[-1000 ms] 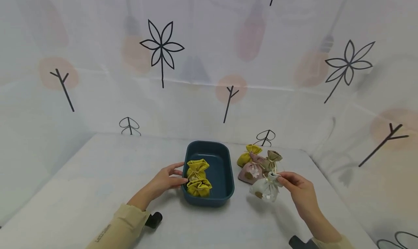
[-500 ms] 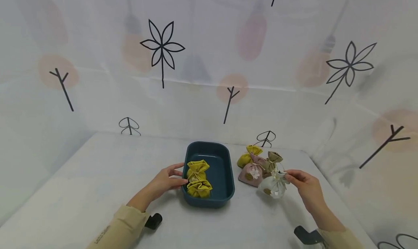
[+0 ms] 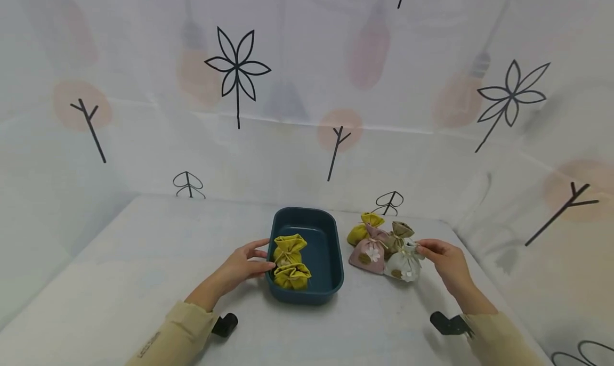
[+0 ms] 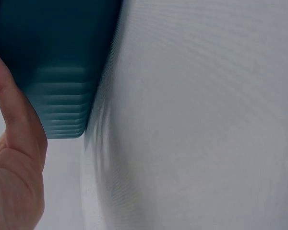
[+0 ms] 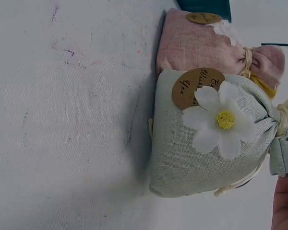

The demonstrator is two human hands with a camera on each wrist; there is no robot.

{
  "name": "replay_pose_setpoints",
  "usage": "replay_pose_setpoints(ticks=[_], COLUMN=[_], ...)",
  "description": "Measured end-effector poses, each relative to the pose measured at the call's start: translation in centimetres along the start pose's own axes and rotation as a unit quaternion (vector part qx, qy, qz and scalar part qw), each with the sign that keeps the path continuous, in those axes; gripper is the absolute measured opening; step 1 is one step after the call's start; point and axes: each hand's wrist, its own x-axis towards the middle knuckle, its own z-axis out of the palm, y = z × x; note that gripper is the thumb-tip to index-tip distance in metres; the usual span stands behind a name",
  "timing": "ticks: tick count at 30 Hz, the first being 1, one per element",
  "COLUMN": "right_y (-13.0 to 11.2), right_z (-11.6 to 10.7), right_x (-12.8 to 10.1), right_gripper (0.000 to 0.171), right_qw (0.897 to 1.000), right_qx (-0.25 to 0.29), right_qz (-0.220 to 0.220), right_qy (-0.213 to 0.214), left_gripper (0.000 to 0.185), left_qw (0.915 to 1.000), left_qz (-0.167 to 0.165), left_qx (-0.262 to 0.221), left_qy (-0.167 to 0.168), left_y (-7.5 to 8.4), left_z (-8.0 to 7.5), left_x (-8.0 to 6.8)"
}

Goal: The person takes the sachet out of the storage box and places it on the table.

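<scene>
A dark teal tray stands mid-table with two yellow sachets lying in its left half. My left hand grips the tray's left rim; the left wrist view shows the thumb against the tray wall. A pale green sachet with a white flower sits on the table against a pink sachet. My right hand pinches the pale sachet's tied neck, and one fingertip shows beside it.
Behind the pink sachet stand a yellow sachet and a tan one. White patterned sheets wall the table on three sides. Black wrist mounts sit at both sleeves.
My right hand carried the pale green sachet back and to the right, then set it down against the pink one. The left hand and tray stayed put.
</scene>
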Motion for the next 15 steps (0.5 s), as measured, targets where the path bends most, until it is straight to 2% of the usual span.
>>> replay_pose_setpoints(ticks=[4, 7, 15], right_y=[-4.4, -6.7, -7.4], right_z=[0.3, 0.5, -0.3], right_x=[-1.8, -2.9, -3.3], right_gripper=[0.042, 0.048, 0.056], right_qw=[1.0, 0.999, 0.998], right_qx=[-0.016, -0.037, -0.052], right_qz=[0.021, 0.026, 0.03], right_qy=[-0.01, -0.017, -0.009], left_gripper=[0.074, 0.074, 0.073], left_qw=[1.0, 1.0, 1.0], left_qz=[0.003, 0.002, 0.003], left_qx=[0.003, 0.004, 0.005], left_qy=[0.003, 0.004, 0.004], left_y=[0.2, 0.2, 0.3], left_z=[0.1, 0.1, 0.1], left_x=[-0.1, -0.1, -0.2])
